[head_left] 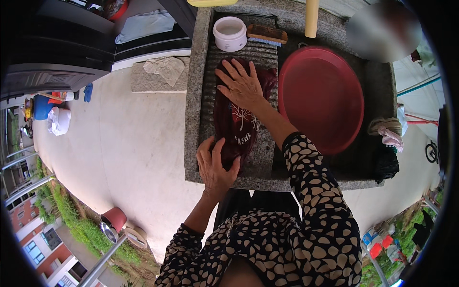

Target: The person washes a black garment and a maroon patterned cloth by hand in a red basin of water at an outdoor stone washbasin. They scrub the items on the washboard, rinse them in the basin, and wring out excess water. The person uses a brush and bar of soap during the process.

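Observation:
A wet dark maroon garment (245,125) with a pale printed design lies bunched lengthwise on the ribbed stone washboard (207,115). My right hand (241,86) rests flat on its far part, fingers spread. At the near left end, my left hand (216,165) touches the cloth with curved fingers, thumb apart from them. Beyond the garment stand a white round tub (230,33) and, beside it, a wooden scrubbing brush (267,33) with pale bristles. Right of the washboard, a red basin (320,100) sits in the stone sink.
The sink's granite rim (192,105) runs along the left and near sides. A pale yellow pipe (311,19) comes down over the basin's far side. Cloths (386,134) hang at the right rim. A stone block (160,75) with a rag stands left of the sink.

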